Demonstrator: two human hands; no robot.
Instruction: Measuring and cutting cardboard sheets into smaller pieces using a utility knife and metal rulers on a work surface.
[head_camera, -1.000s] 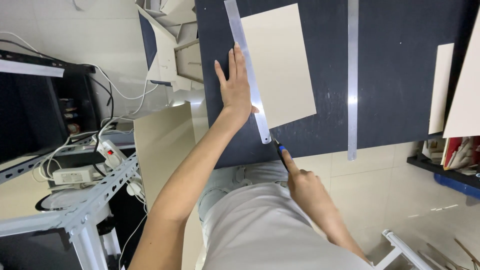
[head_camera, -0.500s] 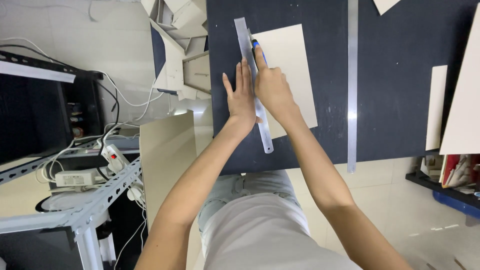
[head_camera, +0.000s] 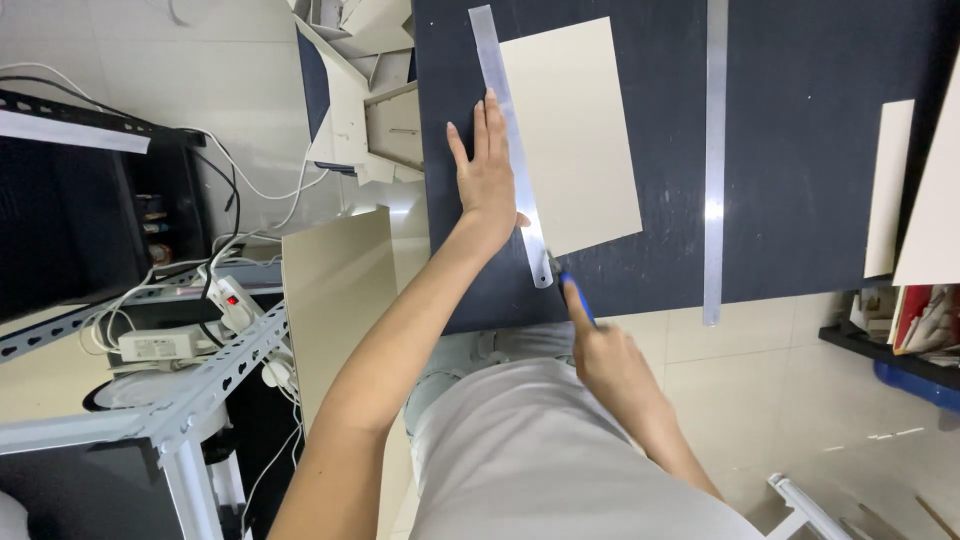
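Fingers (head_camera: 487, 130) of the left hand (head_camera: 487, 180) were spread flat, gripping nothing, pressing down on a metal ruler (head_camera: 512, 140) that lay along the left edge of a beige card sheet (head_camera: 575, 140). Ruler and sheet sat on the dark counter (head_camera: 800, 150), near its left edge, ruler's lower end reaching almost to the near edge. Left thumb touched the ruler just above that end.

Right hand (head_camera: 610, 365) was closed around a blue-handled knife (head_camera: 577, 295), tip at the ruler's lower end, just off the sheet's near left corner. Hand itself was off the counter, over the person's lap.

Second, longer metal ruler (head_camera: 713, 160) lay on the counter right of the sheet, well apart from it, lower end overhanging the near edge. Two more beige card pieces (head_camera: 888, 190) at the counter's right edge.

Off the counter to the left: a beige board (head_camera: 335, 300) standing on edge, a pile of card offcuts (head_camera: 350, 90) by the far left corner, a grey metal rack (head_camera: 190, 400) with a power strip (head_camera: 232, 300) and cables.
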